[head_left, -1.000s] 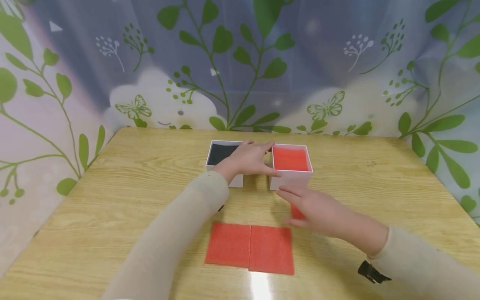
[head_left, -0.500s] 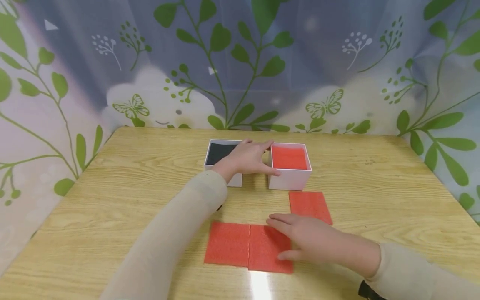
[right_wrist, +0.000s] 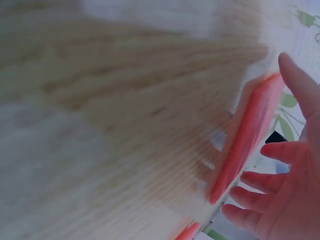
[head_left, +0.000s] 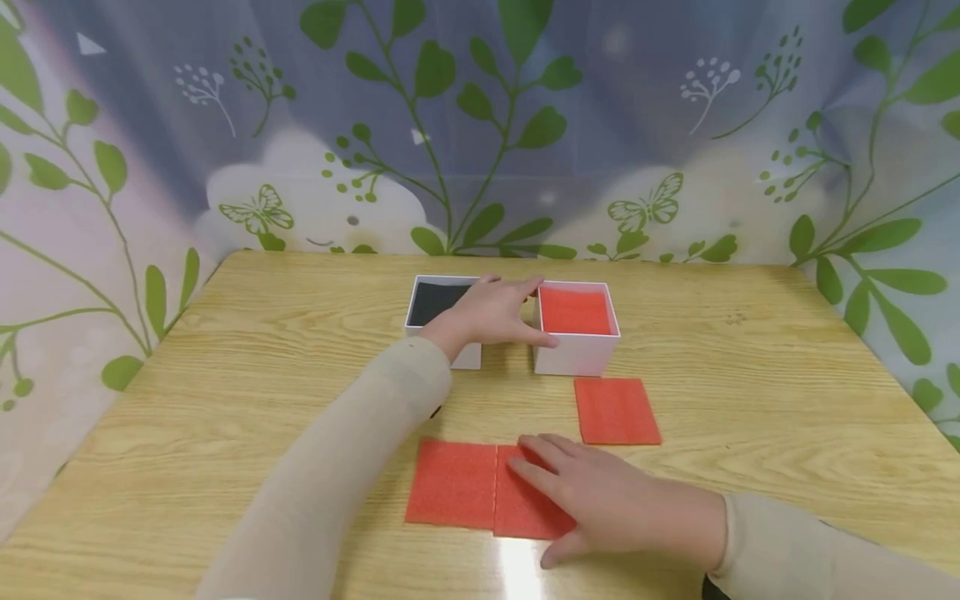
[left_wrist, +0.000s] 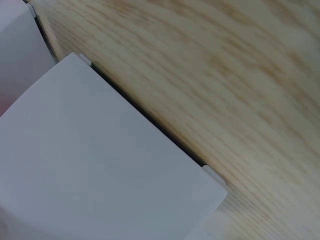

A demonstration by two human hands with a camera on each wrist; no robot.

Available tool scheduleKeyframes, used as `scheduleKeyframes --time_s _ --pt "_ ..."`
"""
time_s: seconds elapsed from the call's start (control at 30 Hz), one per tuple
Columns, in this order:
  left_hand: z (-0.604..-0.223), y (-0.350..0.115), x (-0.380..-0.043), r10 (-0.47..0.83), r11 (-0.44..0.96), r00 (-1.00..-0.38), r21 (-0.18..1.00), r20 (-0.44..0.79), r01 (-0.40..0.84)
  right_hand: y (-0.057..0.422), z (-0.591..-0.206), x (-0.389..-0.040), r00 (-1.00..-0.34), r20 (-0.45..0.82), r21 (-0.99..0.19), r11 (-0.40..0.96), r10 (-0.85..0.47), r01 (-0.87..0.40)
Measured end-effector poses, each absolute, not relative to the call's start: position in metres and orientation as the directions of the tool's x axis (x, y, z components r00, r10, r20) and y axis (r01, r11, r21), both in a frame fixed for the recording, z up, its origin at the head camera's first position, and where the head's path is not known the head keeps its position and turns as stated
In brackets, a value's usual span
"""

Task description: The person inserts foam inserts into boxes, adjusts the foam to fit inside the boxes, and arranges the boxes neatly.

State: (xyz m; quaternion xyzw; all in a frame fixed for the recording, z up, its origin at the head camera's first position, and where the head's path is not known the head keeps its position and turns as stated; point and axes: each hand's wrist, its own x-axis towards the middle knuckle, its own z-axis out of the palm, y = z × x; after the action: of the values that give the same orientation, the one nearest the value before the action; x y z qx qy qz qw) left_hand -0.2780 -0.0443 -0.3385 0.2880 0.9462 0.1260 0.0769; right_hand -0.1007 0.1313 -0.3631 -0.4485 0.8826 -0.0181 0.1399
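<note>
In the head view, my left hand (head_left: 491,312) reaches over the left white box (head_left: 468,357), which holds dark sheets (head_left: 433,302). Its thumb and a fingertip, spread apart, touch the near left part of the right white box (head_left: 573,357), which holds red sheets (head_left: 576,310). A white box wall (left_wrist: 100,150) fills much of the left wrist view. My right hand (head_left: 607,500), fingers spread, lies low over a red square sheet (head_left: 521,508). That square sits edge to edge with another red square (head_left: 452,485). In the right wrist view the right hand's (right_wrist: 285,190) fingers are extended.
A third red square (head_left: 617,411) lies on the table in front of the right box. The wooden table (head_left: 750,358) extends around everything, with a printed leafy curtain (head_left: 480,125) behind its far edge.
My right hand has come away from the third red square, now fully visible, and moved toward me over the right square of the pair. The left hand stays at the boxes.
</note>
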Motion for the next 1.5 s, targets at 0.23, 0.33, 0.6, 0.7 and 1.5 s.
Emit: scheduleKeyframes --time_s 0.23,0.33,0.6,0.7,1.5 --pt "-0.339 -0.043 -0.278 0.568 0.801 -0.82 0.277 -0.071 0.531 0.131 -0.366 -0.105 -0.586 -0.246 -0.212 0.633 -0.772 -0.745" --pt "-0.338 -0.043 -0.278 0.571 0.801 -0.818 0.269 -0.072 0.535 0.132 -0.366 -0.107 -0.586 -0.251 -0.25 0.637 -0.77 -0.729" --pt "-0.338 -0.045 -0.277 0.571 0.801 -0.817 0.271 -0.077 0.534 0.138 -0.356 -0.112 -0.601 -0.276 -0.332 0.661 -0.75 -0.673" --pt "-0.337 -0.045 -0.278 0.568 0.802 -0.819 0.274 -0.08 0.53 0.143 -0.351 -0.117 -0.6 -0.268 -0.322 0.657 -0.754 -0.682" --pt "-0.335 -0.045 -0.278 0.576 0.801 -0.812 0.262 -0.091 0.538 0.175 -0.316 -0.164 -0.559 0.017 -0.251 0.538 -0.829 -0.805"
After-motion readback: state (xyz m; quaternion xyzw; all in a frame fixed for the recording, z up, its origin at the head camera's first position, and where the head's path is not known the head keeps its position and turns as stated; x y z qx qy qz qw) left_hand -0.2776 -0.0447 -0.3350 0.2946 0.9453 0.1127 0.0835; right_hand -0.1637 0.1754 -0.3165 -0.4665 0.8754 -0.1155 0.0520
